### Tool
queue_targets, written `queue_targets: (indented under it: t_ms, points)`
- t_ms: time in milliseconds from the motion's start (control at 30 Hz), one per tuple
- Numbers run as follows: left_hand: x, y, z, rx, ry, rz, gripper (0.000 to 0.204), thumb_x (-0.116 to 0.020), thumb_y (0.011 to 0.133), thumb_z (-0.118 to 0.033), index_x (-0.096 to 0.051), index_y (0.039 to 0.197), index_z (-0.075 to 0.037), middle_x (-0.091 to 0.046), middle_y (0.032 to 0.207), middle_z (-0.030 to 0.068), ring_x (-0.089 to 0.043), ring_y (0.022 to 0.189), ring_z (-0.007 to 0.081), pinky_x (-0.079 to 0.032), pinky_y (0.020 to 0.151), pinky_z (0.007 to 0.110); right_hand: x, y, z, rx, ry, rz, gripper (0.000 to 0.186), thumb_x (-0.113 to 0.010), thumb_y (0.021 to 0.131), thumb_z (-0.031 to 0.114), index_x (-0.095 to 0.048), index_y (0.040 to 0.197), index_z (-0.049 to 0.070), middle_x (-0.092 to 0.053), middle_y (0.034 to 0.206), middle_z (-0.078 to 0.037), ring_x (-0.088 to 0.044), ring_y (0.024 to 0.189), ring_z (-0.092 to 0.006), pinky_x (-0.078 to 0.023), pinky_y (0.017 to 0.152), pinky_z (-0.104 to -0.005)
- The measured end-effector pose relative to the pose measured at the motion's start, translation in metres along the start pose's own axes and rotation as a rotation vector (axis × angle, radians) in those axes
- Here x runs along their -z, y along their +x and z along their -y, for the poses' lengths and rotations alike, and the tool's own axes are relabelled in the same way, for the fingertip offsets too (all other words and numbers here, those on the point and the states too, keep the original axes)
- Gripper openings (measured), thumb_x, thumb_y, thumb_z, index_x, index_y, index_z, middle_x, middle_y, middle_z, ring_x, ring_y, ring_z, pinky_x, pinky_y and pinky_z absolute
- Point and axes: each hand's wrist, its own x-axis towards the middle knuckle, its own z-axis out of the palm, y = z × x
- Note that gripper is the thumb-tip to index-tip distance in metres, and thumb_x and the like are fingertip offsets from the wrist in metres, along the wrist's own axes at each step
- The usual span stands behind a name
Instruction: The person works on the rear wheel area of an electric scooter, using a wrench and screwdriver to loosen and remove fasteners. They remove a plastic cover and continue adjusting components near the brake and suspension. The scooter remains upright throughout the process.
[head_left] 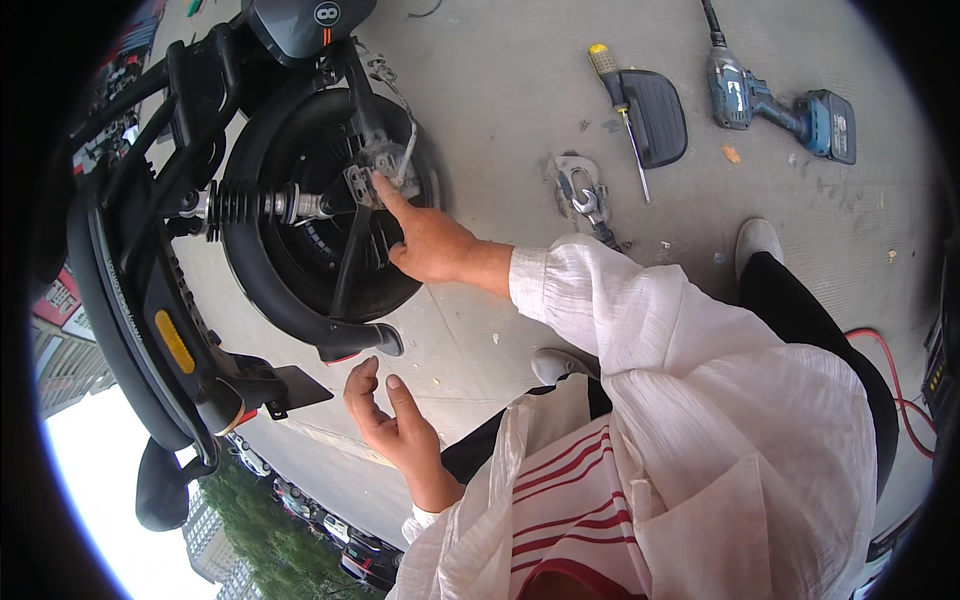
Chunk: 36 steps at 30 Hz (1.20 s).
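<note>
The right hand point(432, 243) reaches across to the wheel point(325, 215) of a scooter point(150, 290) lying on its side on the concrete floor point(520, 90). Its forefinger is stretched out, the tip touching the grey metal bracket point(380, 172) at the hub, near the wheel's upper right; the other fingers are curled loosely against the spokes and close on nothing. A black coil spring point(240, 203) runs in from the left to the hub, just left of the bracket.

The left hand point(393, 425) hangs in the air below the wheel, palm turned up, fingers half bent and spread apart, empty. It is just below the curved black mudguard point(340, 335) that wraps the tyre's lower edge, and near a flat black plate point(295, 385) sticking out from the frame, touching neither.

On the floor right of the wheel lies a silver wrench point(583, 195). Further up lie a yellow-handled screwdriver point(620, 100), a black footpad point(655, 115) touching its shaft, and a blue power drill point(780, 105) near the floor's far right. A red cable point(895, 375) loops along the right side, beside the person's dark trouser leg and white shoe point(757, 240)
</note>
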Motion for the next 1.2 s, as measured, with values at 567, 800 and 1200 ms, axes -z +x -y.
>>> queue_targets:
  t_ms: [567,800,1200]
  points:
    - [-0.005,-0.011,-0.010,-0.031,0.023,0.098,0.026,-0.062,0.094,-0.008,-0.060,0.118,0.001,-0.062,0.120,0.0136,-0.057,0.108,0.0263,-0.047,0.085,0.036,0.001,-0.004,-0.006,0.053,-0.126,0.000,0.092,-0.056,0.084,0.007,-0.002,0.159,0.013,-0.066,0.075,-0.022,-0.066,0.071,-0.0391,-0.053,0.070,-0.0454]
    - [-0.003,-0.016,-0.013,-0.032,0.005,0.115,0.027,-0.061,0.094,-0.008,-0.061,0.119,0.001,-0.061,0.121,0.0137,-0.057,0.108,0.0264,-0.047,0.085,0.036,-0.002,-0.021,0.012,-0.083,0.008,0.157,0.094,-0.057,0.084,0.011,0.002,0.156,0.002,-0.066,0.084,-0.029,-0.067,0.078,-0.0406,-0.053,0.079,-0.0475]
    - [0.002,-0.014,-0.021,-0.031,-0.026,0.100,0.026,-0.062,0.093,-0.007,-0.062,0.118,0.000,-0.061,0.122,0.0144,-0.058,0.108,0.0263,-0.049,0.084,0.035,0.001,0.024,0.013,-0.073,-0.028,-0.003,0.096,-0.056,0.088,0.011,0.013,0.153,-0.004,-0.065,0.103,-0.034,-0.069,0.083,-0.0387,-0.055,0.082,-0.0421]
